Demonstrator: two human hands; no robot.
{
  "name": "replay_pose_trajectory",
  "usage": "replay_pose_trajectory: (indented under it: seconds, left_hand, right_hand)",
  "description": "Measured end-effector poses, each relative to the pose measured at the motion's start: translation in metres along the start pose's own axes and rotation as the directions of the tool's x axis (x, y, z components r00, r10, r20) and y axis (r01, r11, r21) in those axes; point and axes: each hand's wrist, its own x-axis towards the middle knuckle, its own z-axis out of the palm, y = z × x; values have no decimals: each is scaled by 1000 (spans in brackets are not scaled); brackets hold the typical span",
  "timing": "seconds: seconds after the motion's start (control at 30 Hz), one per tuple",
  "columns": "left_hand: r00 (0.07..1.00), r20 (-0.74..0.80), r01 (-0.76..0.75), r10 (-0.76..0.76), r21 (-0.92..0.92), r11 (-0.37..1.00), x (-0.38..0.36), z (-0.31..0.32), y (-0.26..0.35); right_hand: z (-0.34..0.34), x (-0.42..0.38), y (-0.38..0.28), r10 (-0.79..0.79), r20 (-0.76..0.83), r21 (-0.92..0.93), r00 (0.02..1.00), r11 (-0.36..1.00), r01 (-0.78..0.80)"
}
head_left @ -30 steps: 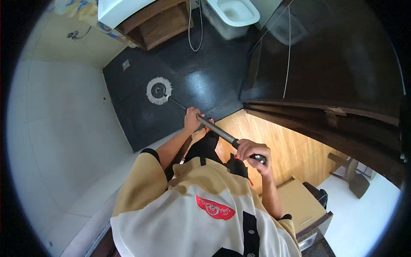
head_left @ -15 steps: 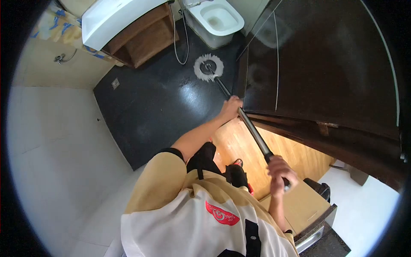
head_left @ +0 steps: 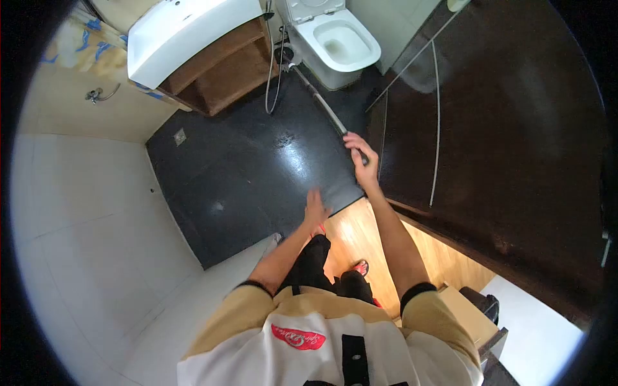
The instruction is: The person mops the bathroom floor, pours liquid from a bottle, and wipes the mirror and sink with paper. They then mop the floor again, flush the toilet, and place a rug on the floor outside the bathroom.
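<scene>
My right hand is closed around the grip end of a mop handle, near the dark door panel. The handle slopes away to the mop head, which lies on the floor in the gap between the toilet and the sink cabinet, partly behind a hanging hose. Off the mop, my left hand hovers above the doorway edge, its fingers stretched out and somewhat blurred by motion. Wet sheen shows on the black floor ahead.
A white toilet with its lid raised stands at the far side. Left of it is a sink over an open wooden cabinet. A looped hose hangs between them. The brown door panel borders the right; wood flooring lies underfoot.
The mop head has moved away and left into the gap beside the toilet. My left hand has come off the handle and dropped back, while my right hand has reached forward with the grip end.
</scene>
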Motion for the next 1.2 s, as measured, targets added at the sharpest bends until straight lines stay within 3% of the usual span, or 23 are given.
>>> replay_pose_trajectory:
  seconds: [0.1, 0.2, 0.33, 0.43, 0.5, 0.57, 0.63, 0.7, 0.77, 0.83, 0.93, 1.03, 1.1, 1.2]
  left_hand:
    - [977, 81, 194, -198, 53, 980, -60, 12, -48]
    - [967, 75, 233, -245, 147, 961, -94, 12, -76]
    - [933, 173, 319, -315, 8, 948, -87, -10, -47]
    - [985, 21, 172, -170, -131, 976, -56, -13, -16]
    - [993, -100, 51, -61, -105, 993, -34, -28, 27]
    - [964, -259, -65, 57, -25, 998, -10, -29, 61]
    - [948, -260, -186, 185, 22, 982, -5, -36, 114]
    - [945, -140, -262, 294, 211, 942, -5, -46, 164]
    - [823, -54, -505, 566, 389, 771, 0, -16, 171]
    - [840, 383, -522, 385, 375, 766, -11, 3, 200]
    - [857, 33, -511, 514, 169, 843, -50, 30, 201]
    - [856, -52, -495, 514, 200, 846, -70, 28, 166]
    - [914, -36, -383, 405, 263, 886, -71, 12, 137]
    - [962, -118, -212, 246, 246, 946, -46, -11, 77]
  right_hand:
    - [32, 39, 35, -84, -56, 37, 995, 996, 87]
    - [50, 71, 51, -167, -128, 74, 978, 981, 178]
    - [33, 74, 32, -113, -90, 17, 989, 993, 115]
    - [15, 23, -1, -38, -66, -40, 997, 999, 36]
    - [2, -28, -35, -65, -64, -79, 996, 995, 59]
    - [-18, -87, -76, 16, -93, -65, 996, 998, -22]
    - [-59, -140, -148, 120, -63, -104, 991, 987, -126]
    - [-104, -158, -220, 243, 9, -105, 970, 965, -241]
    - [-148, -148, -289, 258, 24, -150, 966, 956, -251]
    - [-187, -131, -332, 155, 102, -134, 983, 981, -141]
    - [-220, -123, -344, 99, 90, -119, 991, 989, -88]
    - [-210, -133, -332, 129, 89, 40, 988, 990, -133]
    - [-192, -152, -300, 159, 41, 236, 986, 958, -164]
    - [-152, -167, -245, 205, 170, 284, 964, 927, -247]
